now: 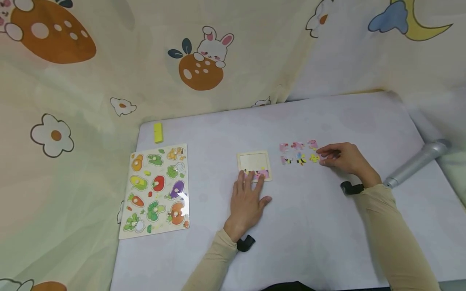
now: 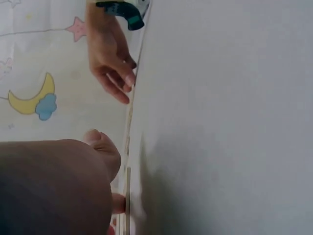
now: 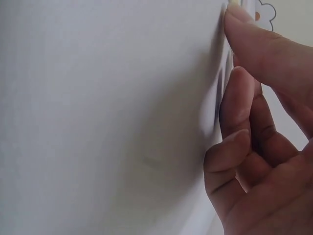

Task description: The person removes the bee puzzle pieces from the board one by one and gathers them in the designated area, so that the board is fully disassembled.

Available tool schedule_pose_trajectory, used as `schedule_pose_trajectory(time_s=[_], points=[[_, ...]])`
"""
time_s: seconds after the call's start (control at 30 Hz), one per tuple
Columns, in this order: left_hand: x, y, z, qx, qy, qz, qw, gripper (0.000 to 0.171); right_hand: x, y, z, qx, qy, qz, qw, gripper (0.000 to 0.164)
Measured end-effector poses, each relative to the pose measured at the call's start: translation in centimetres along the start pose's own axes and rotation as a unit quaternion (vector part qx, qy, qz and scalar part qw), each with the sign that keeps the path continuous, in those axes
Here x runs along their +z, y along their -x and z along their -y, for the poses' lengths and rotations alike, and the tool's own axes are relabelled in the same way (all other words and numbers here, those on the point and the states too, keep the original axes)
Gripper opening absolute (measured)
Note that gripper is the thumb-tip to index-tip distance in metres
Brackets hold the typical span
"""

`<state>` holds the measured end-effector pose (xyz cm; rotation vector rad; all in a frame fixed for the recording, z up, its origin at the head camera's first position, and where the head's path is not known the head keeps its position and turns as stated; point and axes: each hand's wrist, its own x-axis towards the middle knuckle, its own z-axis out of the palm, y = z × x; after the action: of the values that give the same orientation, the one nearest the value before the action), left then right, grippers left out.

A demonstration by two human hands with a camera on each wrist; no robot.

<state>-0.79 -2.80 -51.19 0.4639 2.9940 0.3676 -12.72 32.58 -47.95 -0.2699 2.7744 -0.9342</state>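
A small square puzzle tray [image 1: 252, 159] with a pale wooden frame lies mid-table, a strip of pink pieces [image 1: 265, 173] along its near edge. My left hand [image 1: 246, 205] rests with fingers stretched over that near edge, fingertips on the pieces and partly hiding them. To the right, several loose puzzle pieces [image 1: 297, 146] lie in two rows, pink ones and some with yellow and black. At the right end of the near row, my right hand [image 1: 344, 160] pinches a pinkish puzzle piece [image 1: 322, 157] between thumb and fingers, which mostly hide it.
On the left lies a vegetable peg board [image 1: 165, 161], with a yellow block [image 1: 158, 133] behind it. A grey metal tube [image 1: 418, 162] slants across the table's right edge. Printed cloth [image 1: 145, 72] hangs behind the white table [image 1: 291, 226].
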Motion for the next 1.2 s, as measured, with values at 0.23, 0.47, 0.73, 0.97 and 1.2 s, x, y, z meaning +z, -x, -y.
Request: schedule_pose_trajectory(time_s=[0.23,0.47,0.73,0.97,1.2], points=[[0.4,0.4,-0.8,0.012,-0.029,-0.014,0.9994,0.081,0.5,-0.1,1.5,-0.036,-0.021,-0.017,0.999,0.034],[0.6,1.3,-1.2,0.002,-0.036,0.007,0.9993,0.089,2.1,-1.1,5.1,-0.066,-0.046,-0.004,0.997,0.028],[0.7,1.9,-1.3,0.001,-0.039,0.008,0.9992,0.093,6.3,-3.3,8.9,-0.130,-0.058,0.017,0.990,0.020],[0.8,1.9,-1.2,0.001,-0.042,0.011,0.9991,0.093,9.1,-4.6,12.9,-0.154,-0.086,0.059,0.983,0.022],[1.0,2.1,-1.2,-0.001,-0.036,0.016,0.9992,0.091,10.9,-5.3,15.4,-0.143,-0.086,0.107,0.980,0.030]])
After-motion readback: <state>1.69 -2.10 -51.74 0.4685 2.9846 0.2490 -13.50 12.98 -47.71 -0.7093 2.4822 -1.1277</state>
